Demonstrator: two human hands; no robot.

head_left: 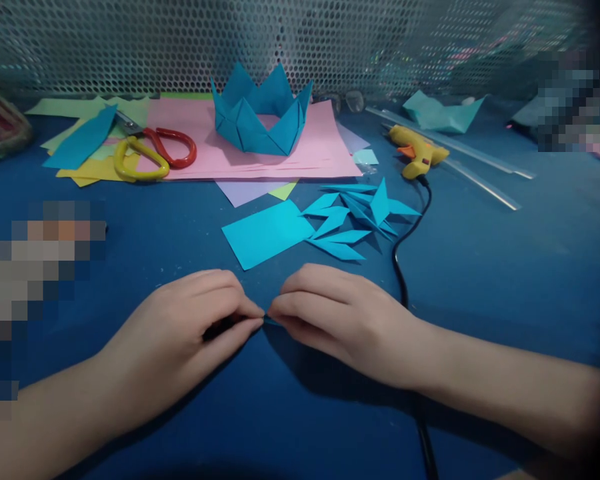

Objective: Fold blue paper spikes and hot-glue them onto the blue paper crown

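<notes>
Both hands meet at the middle of the blue table, pinching a small piece of blue paper [270, 321] that is mostly hidden by the fingers. My left hand [195, 327] closes thumb and forefinger on its left end. From the other side my right hand [345, 320] grips it with bunched fingertips. Just beyond them lies a flat bright-blue paper rectangle [265, 233]. Several folded blue paper pieces [350, 220] are heaped at its right. Farther back, a folded blue paper crown [263, 123] stands upright on pink paper sheets [190, 123].
Scissors [153, 153] with red and yellow handles rest on coloured sheets at back left. A yellow glue gun [417, 150] trails a black cord [400, 267] past my right forearm. Clear glue sticks [480, 157] and a pale folded paper [443, 113] lie behind, before a perforated metal panel [180, 47].
</notes>
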